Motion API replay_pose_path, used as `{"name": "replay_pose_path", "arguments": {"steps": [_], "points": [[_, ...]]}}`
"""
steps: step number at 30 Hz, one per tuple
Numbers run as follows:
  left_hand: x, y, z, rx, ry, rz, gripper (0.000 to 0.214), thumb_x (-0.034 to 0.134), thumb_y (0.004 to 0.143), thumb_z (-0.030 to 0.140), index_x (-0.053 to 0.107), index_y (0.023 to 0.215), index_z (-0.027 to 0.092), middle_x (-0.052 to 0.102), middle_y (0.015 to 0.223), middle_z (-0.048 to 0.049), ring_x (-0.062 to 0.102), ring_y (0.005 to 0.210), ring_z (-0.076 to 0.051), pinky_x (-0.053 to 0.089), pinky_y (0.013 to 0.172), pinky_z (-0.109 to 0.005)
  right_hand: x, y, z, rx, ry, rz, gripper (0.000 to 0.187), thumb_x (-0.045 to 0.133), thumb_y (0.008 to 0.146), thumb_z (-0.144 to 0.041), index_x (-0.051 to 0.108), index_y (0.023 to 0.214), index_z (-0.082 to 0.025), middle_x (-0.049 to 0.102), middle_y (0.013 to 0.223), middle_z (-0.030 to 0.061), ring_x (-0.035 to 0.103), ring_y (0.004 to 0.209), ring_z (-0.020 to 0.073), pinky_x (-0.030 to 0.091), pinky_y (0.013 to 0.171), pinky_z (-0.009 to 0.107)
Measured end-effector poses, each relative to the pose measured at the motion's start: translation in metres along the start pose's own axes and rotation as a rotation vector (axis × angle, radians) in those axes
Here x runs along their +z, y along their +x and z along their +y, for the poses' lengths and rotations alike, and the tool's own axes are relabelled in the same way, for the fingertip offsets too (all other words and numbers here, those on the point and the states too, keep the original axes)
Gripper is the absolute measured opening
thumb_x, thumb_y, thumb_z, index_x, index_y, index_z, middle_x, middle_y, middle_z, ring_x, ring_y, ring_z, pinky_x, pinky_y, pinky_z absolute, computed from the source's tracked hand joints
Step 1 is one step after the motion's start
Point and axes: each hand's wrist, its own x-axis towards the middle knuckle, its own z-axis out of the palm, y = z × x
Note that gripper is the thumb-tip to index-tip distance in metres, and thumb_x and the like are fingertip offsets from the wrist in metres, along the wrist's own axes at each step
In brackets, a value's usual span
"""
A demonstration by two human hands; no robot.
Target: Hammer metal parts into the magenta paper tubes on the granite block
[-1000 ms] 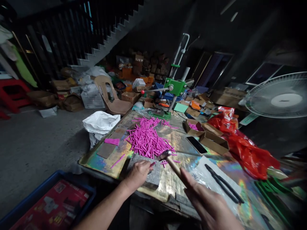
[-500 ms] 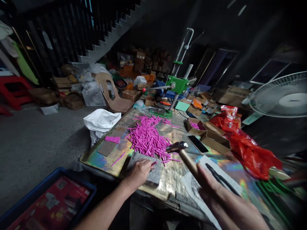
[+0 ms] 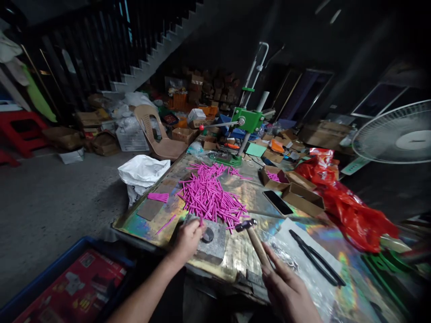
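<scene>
My left hand (image 3: 189,237) is closed in a pinch on a small pink stick (image 3: 201,221), over the left part of a grey block (image 3: 217,244). A dark round spot (image 3: 207,235) shows on top of the block beside my fingers. My right hand (image 3: 286,287) grips the wooden handle of a hammer (image 3: 257,244), its metal head right of the block and above the table. Behind the block lies a large heap of pink sticks (image 3: 210,193). Black-handled pliers (image 3: 316,258) rest on a white sheet near my right hand.
A phone (image 3: 278,202) and small cardboard boxes (image 3: 303,199) are at the right, by a red plastic bag (image 3: 350,215) and a fan (image 3: 397,134). A green lever press (image 3: 247,120) stands at the back. Left are a small pink bunch (image 3: 158,197) and a white sack (image 3: 143,170).
My left hand has shifted left on the block with the pink stick now upright, uncovering the dark round spot. My right hand and the hammer have come lower and a little left.
</scene>
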Motion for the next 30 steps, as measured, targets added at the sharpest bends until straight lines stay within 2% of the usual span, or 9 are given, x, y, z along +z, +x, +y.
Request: {"name": "replay_pose_path", "arguments": {"steps": [2,4,7,10,12,16,18,20,30], "points": [[-0.015,0.003,-0.009,-0.126,-0.095,0.062,0.016,0.042,0.076,0.026,0.053,0.066,0.018,0.054,0.057,0.0025,0.053,0.051,-0.011,0.043,0.051,-0.020,0.002,0.004,0.029,0.240,0.231,0.002,0.073,0.064,0.062,-0.045,0.042,0.126,-0.018,0.046,0.038,-0.0089,0.044,0.030,0.0091,0.031,0.029,0.015],[-0.036,0.007,-0.019,-0.220,-0.055,0.079,0.018,0.042,0.076,0.030,0.052,0.067,0.018,0.053,0.056,0.0028,0.053,0.052,-0.012,0.043,0.051,-0.020,0.004,0.008,0.054,0.341,0.380,0.010,0.084,0.068,0.060,-0.042,0.031,0.132,-0.019,0.044,0.040,-0.0109,0.036,0.027,0.0063,0.024,0.028,0.013],[-0.069,0.014,-0.032,-0.346,0.383,-0.063,0.022,0.036,0.080,0.027,0.054,0.072,0.017,0.056,0.057,0.0018,0.055,0.055,-0.012,0.041,0.053,-0.020,0.006,0.016,0.078,0.361,0.520,-0.020,0.090,0.072,0.054,-0.037,0.026,0.130,-0.018,0.049,0.046,-0.0095,0.036,0.031,0.0060,0.025,0.028,0.013],[-0.089,0.021,-0.042,-0.401,0.713,-0.227,0.019,0.040,0.079,0.020,0.059,0.075,0.017,0.064,0.067,-0.0034,0.059,0.066,-0.016,0.039,0.058,-0.022,0.008,0.025,0.087,0.348,0.476,-0.034,0.085,0.068,0.056,-0.038,0.028,0.128,-0.018,0.051,0.047,-0.0089,0.037,0.032,0.0066,0.026,0.030,0.014],[-0.094,0.023,-0.048,-0.410,0.759,-0.286,0.016,0.046,0.076,0.019,0.062,0.076,0.017,0.067,0.073,-0.0075,0.061,0.071,-0.019,0.039,0.060,-0.025,0.008,0.032,0.089,0.342,0.239,-0.008,0.077,0.059,0.062,-0.042,0.031,0.129,-0.017,0.050,0.046,-0.0080,0.042,0.033,0.0102,0.030,0.032,0.018],[-0.090,0.024,-0.057,-0.421,0.815,-0.381,0.016,0.049,0.076,0.023,0.064,0.080,0.018,0.068,0.077,-0.0100,0.063,0.076,-0.022,0.039,0.061,-0.025,0.006,0.043,0.093,0.183,-0.463,0.028,0.062,0.043,0.069,-0.042,0.045,0.122,-0.010,0.064,0.068,0.0062,0.062,0.064,0.0243,0.046,0.056,0.030],[-0.087,0.023,-0.058,-0.411,0.828,-0.403,0.016,0.049,0.076,0.024,0.064,0.077,0.019,0.068,0.078,-0.0089,0.062,0.078,-0.021,0.039,0.063,-0.025,0.006,0.044,0.096,0.033,-0.737,0.013,0.059,0.036,0.073,-0.041,0.046,0.121,-0.008,0.064,0.092,0.0146,0.061,0.084,0.0285,0.046,0.069,0.033],[-0.085,0.023,-0.057,-0.385,0.836,-0.409,0.015,0.049,0.076,0.023,0.064,0.076,0.019,0.068,0.078,-0.0083,0.062,0.078,-0.021,0.039,0.063,-0.026,0.007,0.040,0.099,-0.075,-0.930,-0.017,0.056,0.026,0.079,-0.039,0.044,0.122,-0.008,0.060,0.102,0.0181,0.060,0.086,0.0295,0.045,0.069,0.036],[-0.042,0.076,-0.045,-0.119,0.781,-0.381,0.016,0.045,0.079,0.019,0.061,0.083,0.019,0.062,0.090,-0.0055,0.056,0.087,-0.018,0.039,0.073,-0.025,0.011,0.030,0.102,-0.127,-1.043,0.010,0.049,0.018,0.086,-0.041,0.044,0.121,-0.018,0.058,0.100,0.0130,0.062,0.080,0.0251,0.046,0.064,0.034]]}}
